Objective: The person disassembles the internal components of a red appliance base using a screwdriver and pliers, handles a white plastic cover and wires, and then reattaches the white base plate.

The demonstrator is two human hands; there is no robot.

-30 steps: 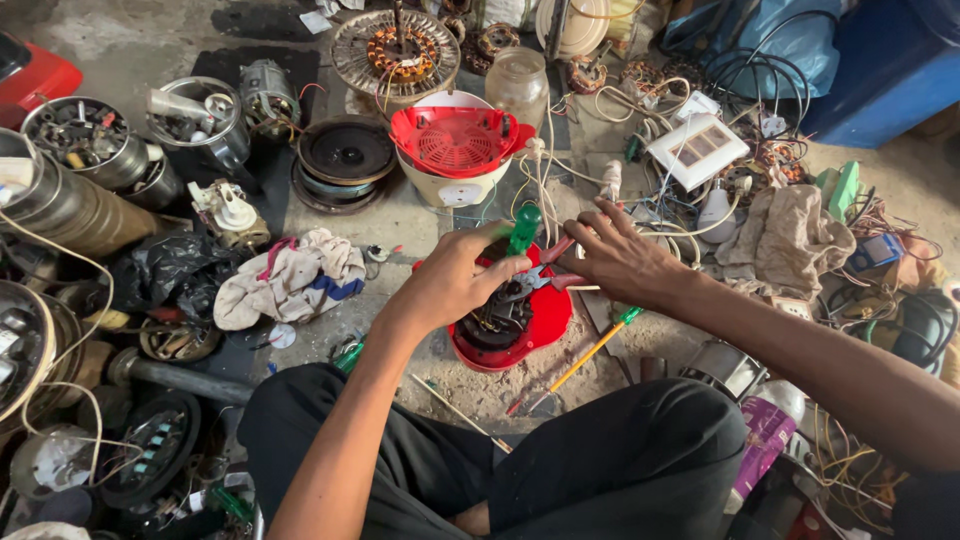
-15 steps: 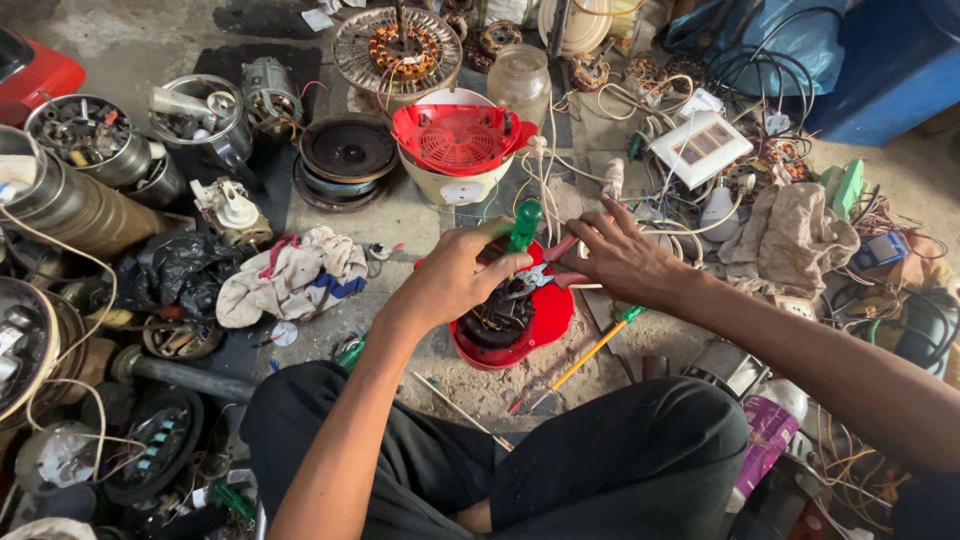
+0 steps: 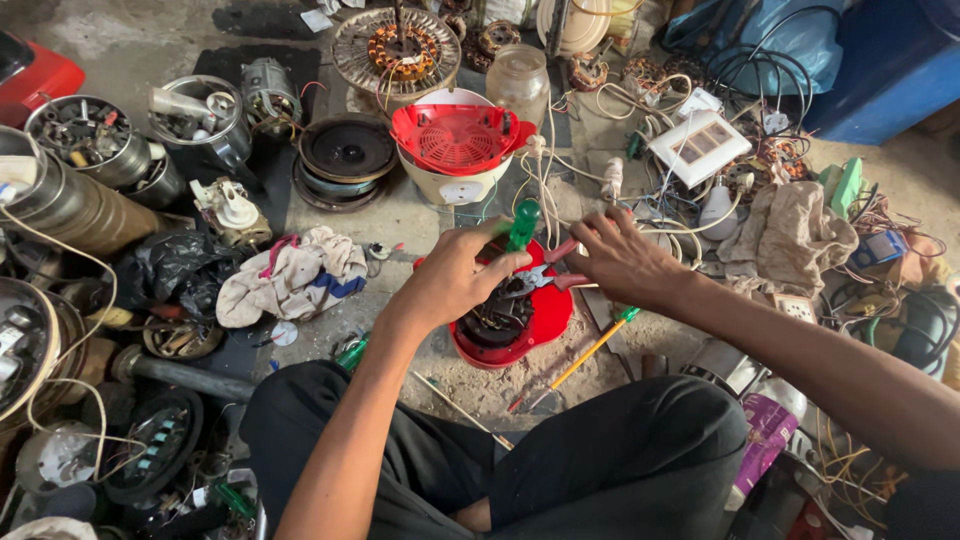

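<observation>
Sitting cross-legged on a stained concrete floor [image 3: 150,45], the person in the head view works in a small pocket of bare ground hemmed in by scrap on every side. Directly under both hands lies a red motor housing [image 3: 530,325] with a dark coil assembly [image 3: 492,322] set in it. The left hand [image 3: 455,278] is closed around a green-handled screwdriver [image 3: 522,225], its handle standing upright out of the top of the grip. The right hand [image 3: 620,258] rests just beside it with fingers spread and bent; red-handled pliers [image 3: 545,277] lie between the two hands, under the right fingertips, though whether that grip actually clamps them cannot be told. Beyond the grip stands a cream appliance with a red grille top [image 3: 458,145], with a dark speaker [image 3: 346,152] to its left. Left of the left grip a crumpled rag [image 3: 295,275] lies on the floor, with metal cans [image 3: 85,150] farther out. Right of the right grip sit a white switch plate [image 3: 700,147], tangled wires and a brownish cloth [image 3: 790,235]. Nearer the knees, below the grip, a yellow-shafted screwdriver [image 3: 590,352] lies on the only open patch, sandy and narrow.
</observation>
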